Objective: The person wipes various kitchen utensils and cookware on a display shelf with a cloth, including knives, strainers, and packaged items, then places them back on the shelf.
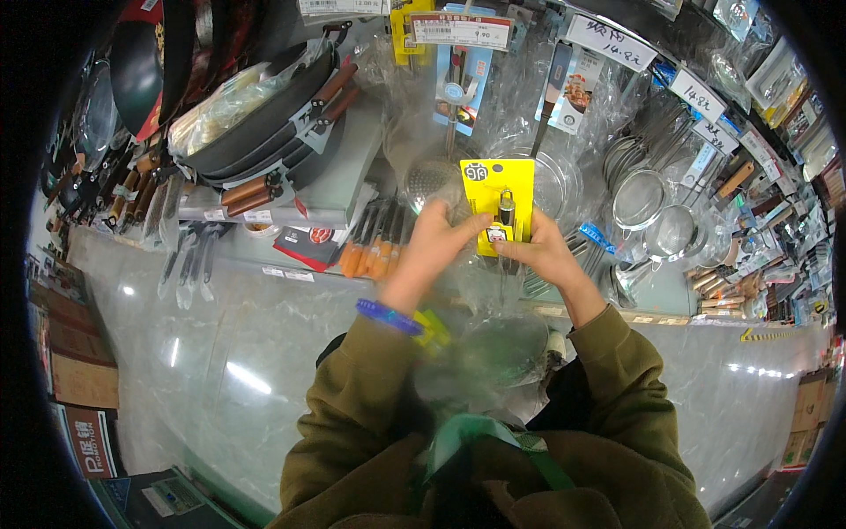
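Note:
My left hand (433, 244), with a blue band at the wrist, grips the left edge of a yellow header card (474, 198). On the card's right side my right hand (545, 248) has its thumb across the lower front. A metal handle end with a hanging loop (506, 208) shows through the card. Below the card hangs a long utensil in clear plastic, its round, wide mesh-like head (505, 350) near my lap, partly blurred. Another yellow card (431, 332) lies low beside my left sleeve, also blurred.
Dark woks (264, 145) with wooden handles are stacked on the left shelf. Orange-handled tools (373, 258) lie below them. Strainers (640, 198) hang at the right, and a perforated skimmer (426, 180) hangs behind my hands. Cardboard boxes (86, 380) stand at the far left.

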Motion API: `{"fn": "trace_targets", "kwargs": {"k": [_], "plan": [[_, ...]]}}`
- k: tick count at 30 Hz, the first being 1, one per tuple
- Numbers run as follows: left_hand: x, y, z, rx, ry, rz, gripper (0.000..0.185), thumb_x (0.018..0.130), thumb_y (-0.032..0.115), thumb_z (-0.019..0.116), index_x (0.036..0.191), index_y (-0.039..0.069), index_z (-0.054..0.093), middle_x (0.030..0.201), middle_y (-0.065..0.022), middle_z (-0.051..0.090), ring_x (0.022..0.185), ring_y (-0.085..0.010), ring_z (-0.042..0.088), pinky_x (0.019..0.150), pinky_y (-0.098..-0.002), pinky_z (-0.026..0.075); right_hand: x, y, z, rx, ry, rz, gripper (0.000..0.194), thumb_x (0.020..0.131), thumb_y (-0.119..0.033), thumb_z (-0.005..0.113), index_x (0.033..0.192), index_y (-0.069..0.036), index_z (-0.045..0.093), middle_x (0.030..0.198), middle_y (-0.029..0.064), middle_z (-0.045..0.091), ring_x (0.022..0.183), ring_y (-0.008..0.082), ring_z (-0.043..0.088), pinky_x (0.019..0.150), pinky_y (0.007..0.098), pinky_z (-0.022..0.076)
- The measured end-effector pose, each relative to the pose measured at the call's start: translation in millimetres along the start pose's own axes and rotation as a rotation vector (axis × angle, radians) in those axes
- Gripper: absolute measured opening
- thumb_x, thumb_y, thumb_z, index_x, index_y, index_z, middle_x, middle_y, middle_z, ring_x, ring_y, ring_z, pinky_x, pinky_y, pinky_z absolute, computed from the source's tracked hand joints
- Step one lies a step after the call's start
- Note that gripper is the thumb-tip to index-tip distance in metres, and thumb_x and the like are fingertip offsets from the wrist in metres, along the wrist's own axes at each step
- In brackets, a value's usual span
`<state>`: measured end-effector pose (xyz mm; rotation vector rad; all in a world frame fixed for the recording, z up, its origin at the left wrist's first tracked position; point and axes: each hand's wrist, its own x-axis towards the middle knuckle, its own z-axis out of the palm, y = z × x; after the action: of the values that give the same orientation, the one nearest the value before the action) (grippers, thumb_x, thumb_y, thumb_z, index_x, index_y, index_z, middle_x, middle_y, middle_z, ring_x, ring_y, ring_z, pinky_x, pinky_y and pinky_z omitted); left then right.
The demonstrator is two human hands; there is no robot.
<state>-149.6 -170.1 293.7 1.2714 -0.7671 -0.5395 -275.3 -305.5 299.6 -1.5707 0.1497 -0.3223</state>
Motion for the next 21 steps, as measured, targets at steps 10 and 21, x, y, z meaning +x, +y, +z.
{"fn": "trace_targets", "kwargs": {"k": [10, 21], "plan": [[6.0, -6.1, 2.0, -0.24, 0.153, 0.007, 0.022, 0.086, 0.012, 0.062, 0.102, -0.003, 0.061, 0.094, -0.0069, 0.065, 0.081, -0.0106, 0.06, 0.07, -0.0256, 0.048, -2.3, 25.7, 12.2, -0.155, 0.11, 0.043, 0.051, 0.073, -0.01, 0.073, 0.117, 0.003, 0.049, 0.103, 0.0076, 0.062, 0.09, 0.0121, 0.058, 0.079, 0.027, 0.0474], [9.1, -14.2, -11.8, 0.05, 0.205, -0.146, 0.024, 0.091, 0.019, 0.056, 0.102, -0.003, 0.059, 0.093, -0.0058, 0.065, 0.08, -0.0102, 0.06, 0.068, -0.0241, 0.047, 0.0, 15.5, -10.1, -0.155, 0.093, 0.017, 0.051, 0.072, -0.005, 0.072, 0.118, 0.003, 0.051, 0.107, 0.0082, 0.062, 0.097, 0.0139, 0.057, 0.086, 0.0295, 0.0447]]}}
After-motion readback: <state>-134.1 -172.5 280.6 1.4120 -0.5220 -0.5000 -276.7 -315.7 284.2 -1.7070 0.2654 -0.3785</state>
